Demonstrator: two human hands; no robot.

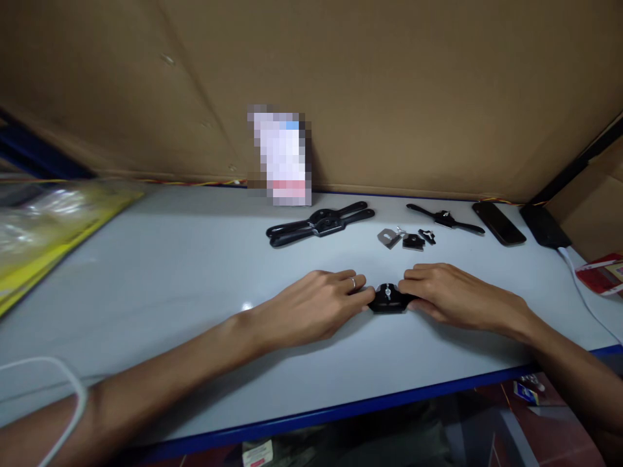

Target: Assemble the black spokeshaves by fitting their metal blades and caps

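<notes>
A black metal tool (389, 305) with a silver screw at its middle is held low over the white table. My left hand (324, 301), a ring on one finger, grips its left end. Its right end is wrapped by the fingers of my right hand (445, 295). Beyond the hands lie loose parts: a grey metal plate (389, 239), a black piece (413, 242) and a small black clip (427, 236). A similar winged black tool (445, 218) rests behind them. Black handled frames (326, 222) lie together farther left.
Two dark phones (500, 224) (545, 227) lie at the back right, one with a white cable. A red packet (601, 274) sits at the right edge. Yellow and clear plastic (53, 220) covers the left side. A pixelated upright item (287, 159) stands against the cardboard wall.
</notes>
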